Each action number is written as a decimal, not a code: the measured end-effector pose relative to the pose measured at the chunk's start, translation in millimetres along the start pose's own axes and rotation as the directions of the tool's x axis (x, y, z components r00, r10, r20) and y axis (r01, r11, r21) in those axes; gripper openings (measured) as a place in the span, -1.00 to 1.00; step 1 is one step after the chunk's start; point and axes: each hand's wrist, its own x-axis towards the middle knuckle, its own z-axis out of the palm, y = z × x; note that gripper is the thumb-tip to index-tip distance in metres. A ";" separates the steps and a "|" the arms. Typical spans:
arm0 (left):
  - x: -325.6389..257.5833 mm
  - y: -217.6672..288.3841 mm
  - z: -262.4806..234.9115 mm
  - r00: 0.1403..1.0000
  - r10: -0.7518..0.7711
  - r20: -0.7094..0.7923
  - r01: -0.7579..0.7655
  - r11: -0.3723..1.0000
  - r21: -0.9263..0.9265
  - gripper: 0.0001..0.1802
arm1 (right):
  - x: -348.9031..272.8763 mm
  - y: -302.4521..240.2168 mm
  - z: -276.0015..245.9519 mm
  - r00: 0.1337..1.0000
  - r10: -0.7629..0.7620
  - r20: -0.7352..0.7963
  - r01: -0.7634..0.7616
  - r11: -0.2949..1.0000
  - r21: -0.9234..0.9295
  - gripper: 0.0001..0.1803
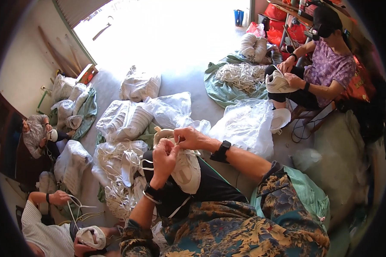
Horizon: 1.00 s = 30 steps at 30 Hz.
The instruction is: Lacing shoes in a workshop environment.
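Note:
A white sneaker (187,173) rests across my dark-trousered lap, its toe toward me and its opening away. My left hand (164,157) is closed in a pinch over the shoe's upper, by the lacing area. Just to its right my right hand (194,139) is closed too, with thumb and finger together close to the left fingertips. Both pinch a thin pale shoelace, though little of it shows between the fingers. A loose white lace end (180,207) hangs over my trousers beside the shoe.
Clear plastic bags of white shoes (123,119) and a heap of white laces (123,195) lie left of my knees. A clear plastic bag (244,128) lies at right, near another lace pile (241,76). Three co-workers sit around, each handling a white shoe.

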 end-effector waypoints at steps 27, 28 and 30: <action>-12.6 -46.9 -127.1 0.841 -0.504 0.199 0.527 0.676 -0.515 -0.86 | 0.0 -51.1 18.7 0.982 -0.152 -0.114 0.121 0.963 -0.242 -0.75; -13.2 -43.0 -122.4 0.842 -0.509 0.181 0.521 0.676 -0.520 -0.86 | 0.7 -57.5 31.6 0.955 -0.274 -0.110 0.241 0.939 -0.247 -0.76; -11.1 -33.1 -113.7 0.874 -0.350 0.338 0.468 0.415 -0.780 -0.90 | -1.0 -70.3 66.7 0.897 -0.426 -0.122 0.363 0.864 -0.349 -0.80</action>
